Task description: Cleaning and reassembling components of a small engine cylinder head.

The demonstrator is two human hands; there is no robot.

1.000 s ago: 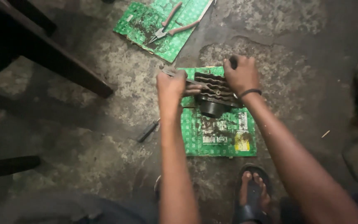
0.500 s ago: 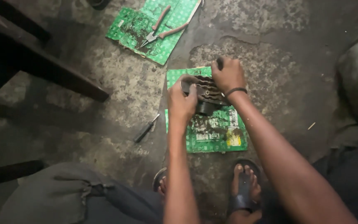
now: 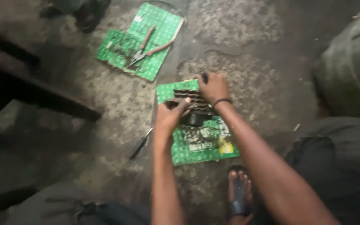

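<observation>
Gripping a dark finned engine cylinder [image 3: 191,104] with both hands, the left hand [image 3: 169,117] and right hand [image 3: 213,86] close their fingers around its sides atop a flattened green carton [image 3: 207,143] on the concrete floor [image 3: 251,54]; pliers [image 3: 148,46] lie on a second green carton [image 3: 117,52] nearby, a screwdriver [image 3: 140,143] alongside.

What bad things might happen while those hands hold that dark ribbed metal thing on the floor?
1. The finned metal part looks heavy; if it slips from the left hand and right hand, it might drop toward the sandalled foot just below.
2. Its thin fins may pinch or scrape bare fingers.
3. The green cardboard sheet under it looks grimy, so the part could slide on it.
</observation>
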